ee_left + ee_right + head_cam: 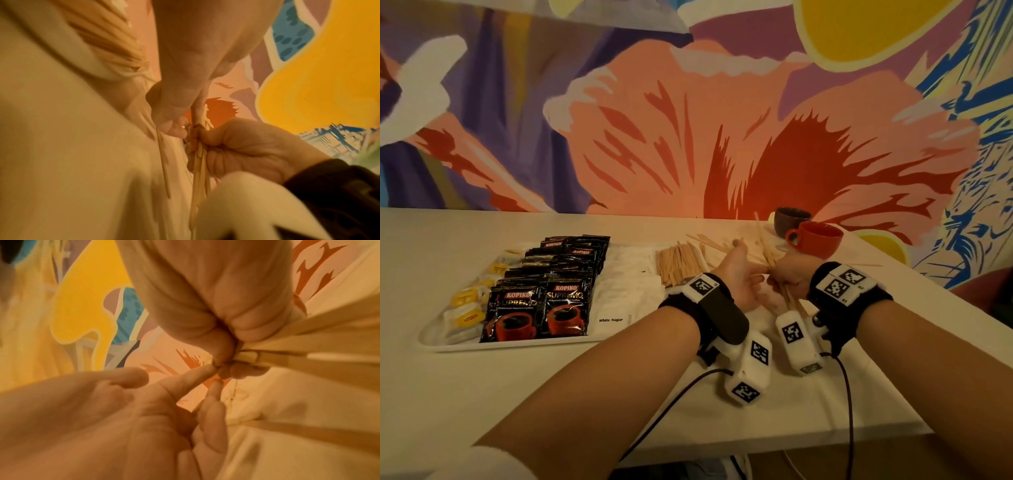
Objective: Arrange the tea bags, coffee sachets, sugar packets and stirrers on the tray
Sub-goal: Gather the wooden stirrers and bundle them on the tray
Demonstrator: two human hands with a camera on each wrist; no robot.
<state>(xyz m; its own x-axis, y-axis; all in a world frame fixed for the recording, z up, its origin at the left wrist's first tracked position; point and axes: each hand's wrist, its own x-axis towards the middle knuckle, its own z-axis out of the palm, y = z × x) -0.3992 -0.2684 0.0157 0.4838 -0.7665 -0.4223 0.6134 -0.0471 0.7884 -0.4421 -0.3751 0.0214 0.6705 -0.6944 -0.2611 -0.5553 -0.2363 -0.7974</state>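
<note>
A white tray on the left carries tea bags, black coffee sachets, white sugar packets and a heap of wooden stirrers. Just right of the tray, my right hand grips a bundle of stirrers in its fist. The right wrist view shows that fist closed round the bundle. My left hand sits beside it with its thumb apart. Its straight fingers touch the bundle's end. The left wrist view shows the same bundle.
More loose stirrers lie scattered on the white table behind my hands, and one lies near the bundle. A red cup and a dark cup stand at the back right by the painted wall. The table's edge runs close on the right.
</note>
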